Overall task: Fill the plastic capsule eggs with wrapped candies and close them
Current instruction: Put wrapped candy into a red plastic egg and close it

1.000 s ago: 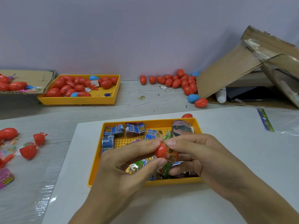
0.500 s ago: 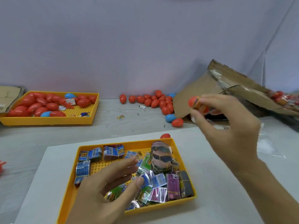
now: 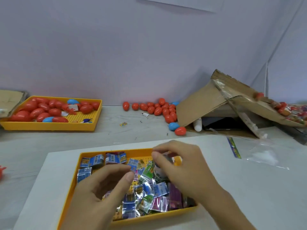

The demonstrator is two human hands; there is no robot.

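Loads of colour on this table

Yellow tray (image 3: 71,193), blue, green and purple shiny candies (image 3: 154,190), mostly red eggs (image 3: 159,108) with a few blue.

Two bare hands and forearms are seen, entering from the lower edge of the view. No sleeve, glove, ring or watch is worn on the parts shown. The left hand (image 3: 106,188) is seen with short, trimmed nails, the thumbnail plainly visible. The right hand (image 3: 184,166) is blurred; its nails cannot be made out clearly.
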